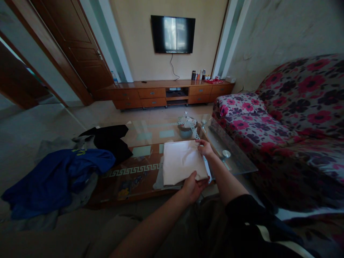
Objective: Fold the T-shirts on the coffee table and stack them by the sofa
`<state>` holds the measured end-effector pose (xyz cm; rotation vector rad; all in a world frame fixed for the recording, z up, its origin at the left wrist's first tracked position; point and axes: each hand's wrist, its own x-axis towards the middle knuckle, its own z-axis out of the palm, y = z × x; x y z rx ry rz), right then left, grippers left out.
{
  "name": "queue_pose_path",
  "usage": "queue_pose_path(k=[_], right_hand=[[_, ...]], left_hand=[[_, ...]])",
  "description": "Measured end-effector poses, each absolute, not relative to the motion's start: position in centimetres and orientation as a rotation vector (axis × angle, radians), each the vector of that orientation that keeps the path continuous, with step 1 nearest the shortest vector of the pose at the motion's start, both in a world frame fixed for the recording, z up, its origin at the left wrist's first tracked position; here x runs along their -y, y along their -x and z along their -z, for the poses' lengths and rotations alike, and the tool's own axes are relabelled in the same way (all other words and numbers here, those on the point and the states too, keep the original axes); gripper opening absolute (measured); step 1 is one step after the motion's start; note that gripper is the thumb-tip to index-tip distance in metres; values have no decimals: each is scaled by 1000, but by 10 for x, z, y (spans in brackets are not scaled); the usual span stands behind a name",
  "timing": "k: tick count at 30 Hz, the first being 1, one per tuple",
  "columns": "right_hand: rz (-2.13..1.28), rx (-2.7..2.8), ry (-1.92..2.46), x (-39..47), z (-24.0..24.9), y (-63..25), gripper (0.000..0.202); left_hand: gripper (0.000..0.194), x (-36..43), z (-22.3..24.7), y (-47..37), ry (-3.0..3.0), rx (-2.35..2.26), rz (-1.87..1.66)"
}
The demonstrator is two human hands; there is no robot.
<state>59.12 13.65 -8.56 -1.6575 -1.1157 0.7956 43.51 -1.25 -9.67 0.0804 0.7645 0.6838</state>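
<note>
A folded white garment, squared off into a flat bundle, lies on the glass coffee table. My left hand pinches its near right corner, thumb on top and fingers underneath. At the far right corner, my right hand grips the edge between thumb and fingers. Some white and bluish material shows from under the bundle along its right and near sides; what it is I cannot tell. To the left, a blue shirt is heaped loosely over grey cloth, beside a black garment.
A small basket with white paper or tissue in it stands at the table's far side. The flowered sofa borders the table on the right. Across the floor, a low wooden TV cabinet holds bottles.
</note>
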Motion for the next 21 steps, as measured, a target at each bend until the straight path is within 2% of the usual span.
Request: queue_pose_path(k=[4,9,16,21], right_hand=[[-818,1055,1682,-143,96,-594,48],[-875,968,1764,-141,107,-596,49],[-903,967,1702,-138,105,-592,58],[-903,1078,1568,-135,97,-590,66]], left_hand=[[35,15,102,-437,-133,-788,-603],[40,26,109,-432,-237,-767,-405],[45,33,110,-427,-358,-698,-318],[31,35,103,-425,-489,-832,-305]])
